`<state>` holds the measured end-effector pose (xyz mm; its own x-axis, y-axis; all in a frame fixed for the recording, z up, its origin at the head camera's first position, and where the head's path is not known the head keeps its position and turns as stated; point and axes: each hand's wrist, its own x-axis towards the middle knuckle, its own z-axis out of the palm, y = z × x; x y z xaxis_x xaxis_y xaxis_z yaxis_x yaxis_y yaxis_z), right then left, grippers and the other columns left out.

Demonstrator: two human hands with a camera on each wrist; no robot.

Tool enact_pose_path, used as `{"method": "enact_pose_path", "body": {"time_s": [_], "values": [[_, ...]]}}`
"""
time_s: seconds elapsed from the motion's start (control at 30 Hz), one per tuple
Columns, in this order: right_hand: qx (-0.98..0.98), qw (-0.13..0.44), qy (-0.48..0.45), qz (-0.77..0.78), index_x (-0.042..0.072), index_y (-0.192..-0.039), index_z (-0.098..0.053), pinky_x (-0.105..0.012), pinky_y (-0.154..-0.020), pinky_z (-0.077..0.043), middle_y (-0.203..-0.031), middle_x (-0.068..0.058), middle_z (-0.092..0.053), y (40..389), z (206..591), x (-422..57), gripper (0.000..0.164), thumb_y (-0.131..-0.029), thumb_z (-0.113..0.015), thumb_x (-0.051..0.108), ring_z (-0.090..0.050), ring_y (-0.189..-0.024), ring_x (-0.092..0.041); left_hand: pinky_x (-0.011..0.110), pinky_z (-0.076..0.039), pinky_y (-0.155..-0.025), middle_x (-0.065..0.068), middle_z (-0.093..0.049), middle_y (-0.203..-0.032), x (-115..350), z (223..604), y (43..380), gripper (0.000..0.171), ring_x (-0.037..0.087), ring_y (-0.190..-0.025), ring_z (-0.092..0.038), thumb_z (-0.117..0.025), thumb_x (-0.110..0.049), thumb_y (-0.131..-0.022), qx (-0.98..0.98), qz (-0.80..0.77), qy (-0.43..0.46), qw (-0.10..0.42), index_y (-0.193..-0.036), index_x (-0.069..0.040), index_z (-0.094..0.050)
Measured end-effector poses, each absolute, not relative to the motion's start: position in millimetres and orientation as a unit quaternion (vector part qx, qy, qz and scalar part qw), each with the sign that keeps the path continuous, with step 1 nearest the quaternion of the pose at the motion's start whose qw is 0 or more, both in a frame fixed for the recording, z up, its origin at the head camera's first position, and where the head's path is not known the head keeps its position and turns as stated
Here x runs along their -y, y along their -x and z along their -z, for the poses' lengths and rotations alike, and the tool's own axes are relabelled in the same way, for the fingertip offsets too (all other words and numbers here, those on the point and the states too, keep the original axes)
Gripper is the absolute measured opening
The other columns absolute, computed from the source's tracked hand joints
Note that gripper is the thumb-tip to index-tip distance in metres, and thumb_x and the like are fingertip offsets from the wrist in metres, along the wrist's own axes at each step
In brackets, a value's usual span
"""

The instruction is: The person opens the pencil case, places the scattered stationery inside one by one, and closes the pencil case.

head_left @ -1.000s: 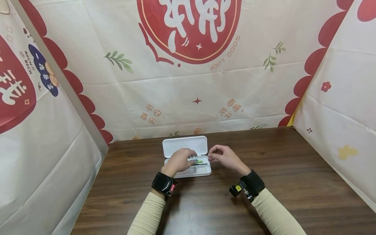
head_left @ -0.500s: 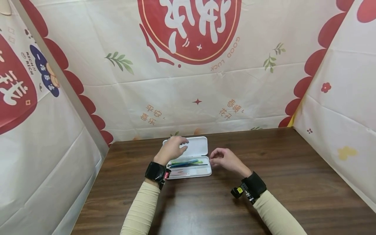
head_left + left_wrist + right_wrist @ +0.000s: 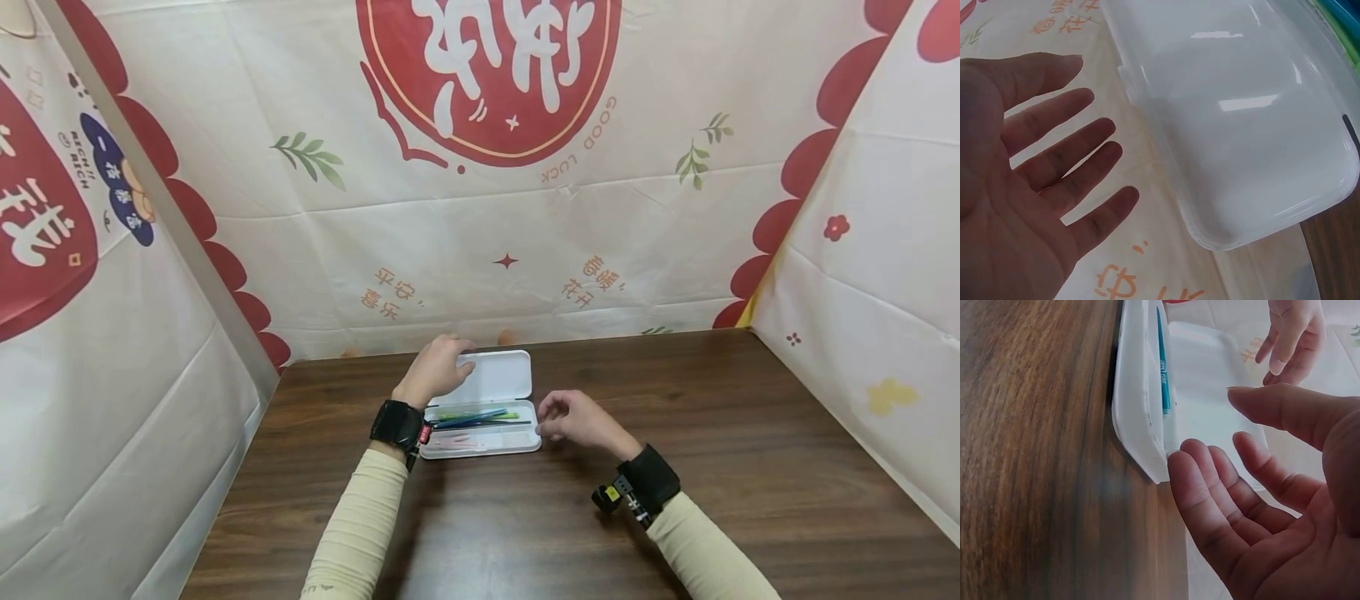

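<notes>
A white pencil case [image 3: 517, 440] lies with its lid [image 3: 501, 375] raised at the back. Blue, green and dark pens or sticks [image 3: 472, 418] fill its rear compartment; thin pinkish items [image 3: 453, 442] lie in the front one. My left hand [image 3: 435, 367] overlaps the lid's left part. In the left wrist view its spread fingers hold nothing and stand beside the lid's outer edge. Relaxed and slightly bent, the fingers of my right hand [image 3: 581, 421] are right at the case's right end. The right wrist view shows them by its corner, with a teal pen [image 3: 1164, 375] inside.
Brown wood-grain tabletop [image 3: 600, 517] surrounds the case. Close behind the lid hangs a cream printed cloth [image 3: 337, 267], and similar cloths rise on the left and right. Both wrists wear black straps with small cameras.
My left hand has moved from over the compartments back and left to the lid, uncovering the pens. The right hand has shifted slightly toward the front along the case's right end.
</notes>
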<state>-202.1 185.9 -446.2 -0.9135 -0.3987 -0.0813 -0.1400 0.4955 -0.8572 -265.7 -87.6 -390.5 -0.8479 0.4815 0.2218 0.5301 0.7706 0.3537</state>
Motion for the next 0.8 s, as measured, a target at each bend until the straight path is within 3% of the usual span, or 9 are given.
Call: {"method": "enact_pose_path", "body": {"time_s": [0.17,0.37,0.53,0.8], "values": [[-0.864,0.137,0.157,0.458,0.000,-0.100,-0.063,-0.036,-0.064,-0.053,-0.083,-0.008,-0.063,200.2,447.8,-183.7,0.019,-0.086,-0.073,0.007,-0.064,-0.073,-0.027,0.045,-0.046,-0.101,0.014,-0.063,-0.129,87.7,393.2,266.7,0.036,0.031,-0.123,-0.056,-0.066,-0.018,-0.096,0.944,0.202,0.257,0.039,-0.128,-0.004,-0.064],[-0.867,0.144,0.156,0.451,-0.002,-0.099,-0.062,-0.039,-0.061,-0.055,-0.080,-0.006,-0.064,199.9,452.4,-179.5,0.023,-0.083,-0.076,0.007,-0.065,-0.071,-0.030,0.046,-0.048,-0.100,0.014,-0.065,-0.127,87.8,397.0,266.5,0.036,0.031,-0.121,-0.058,-0.064,-0.020,-0.096,0.949,0.193,0.247,0.013,-0.129,-0.004,-0.064],[-0.865,0.151,0.157,0.453,-0.003,-0.098,-0.062,-0.042,-0.060,-0.055,-0.078,-0.006,-0.064,198.1,455.4,-176.8,0.023,-0.082,-0.077,0.006,-0.065,-0.068,-0.029,0.045,-0.049,-0.097,0.012,-0.066,-0.124,86.9,399.7,265.9,0.035,0.030,-0.118,-0.060,-0.066,-0.021,-0.095,0.952,0.180,0.248,0.012,-0.126,-0.006,-0.066],[-0.870,0.145,0.154,0.445,-0.003,-0.097,-0.062,-0.032,-0.055,-0.051,-0.076,-0.006,-0.061,197.9,457.0,-176.4,0.022,-0.082,-0.076,0.004,-0.062,-0.064,-0.023,0.048,-0.047,-0.100,0.012,-0.066,-0.126,83.9,400.0,265.6,0.036,0.030,-0.121,-0.058,-0.067,-0.022,-0.095,0.953,0.173,0.249,0.020,-0.127,-0.006,-0.066]]}}
